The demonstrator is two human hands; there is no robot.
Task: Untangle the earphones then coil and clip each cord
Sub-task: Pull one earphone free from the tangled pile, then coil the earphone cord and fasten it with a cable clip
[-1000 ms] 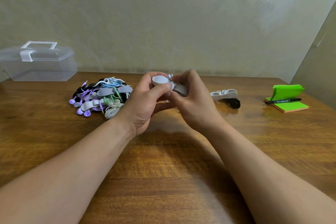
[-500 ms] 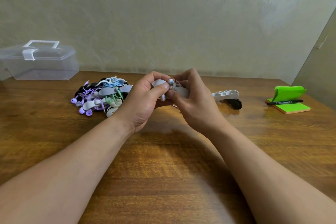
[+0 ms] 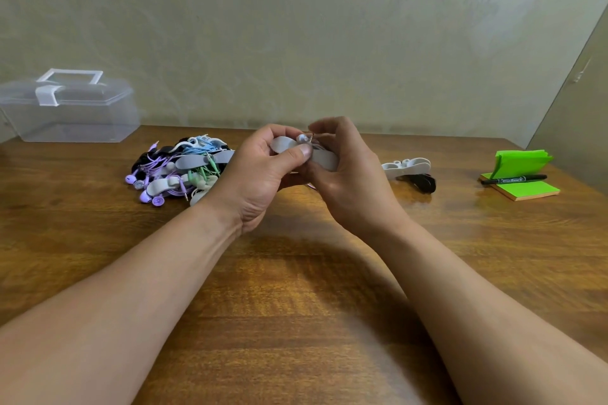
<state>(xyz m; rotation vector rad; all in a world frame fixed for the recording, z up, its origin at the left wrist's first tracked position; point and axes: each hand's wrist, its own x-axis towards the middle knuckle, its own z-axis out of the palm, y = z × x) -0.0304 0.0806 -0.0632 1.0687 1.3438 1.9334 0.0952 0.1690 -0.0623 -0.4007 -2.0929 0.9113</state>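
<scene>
Both hands meet above the middle of the wooden table [image 3: 296, 306]. My left hand [image 3: 260, 174] grips one end of a grey cord clip [image 3: 283, 144], thumb pressed on it. My right hand [image 3: 352, 181] holds the clip's other end, its fingers curled over a small earbud [image 3: 302, 138] and the coiled cord, most of which is hidden between the palms. A pile of clipped earphones [image 3: 181, 168] in purple, blue, green, black and white lies left of my hands. Right of them rests a spare grey clip [image 3: 406, 166] on a black cord [image 3: 424, 181].
A clear plastic box [image 3: 69, 108] with a white handle stands at the back left by the wall. A green sticky-note pad [image 3: 523, 187] with a black marker [image 3: 513, 179] on it lies at the far right.
The hands have stayed together and shifted only slightly. The left thumb has slid along the clip, and the right fingers have closed more over the earbud.
</scene>
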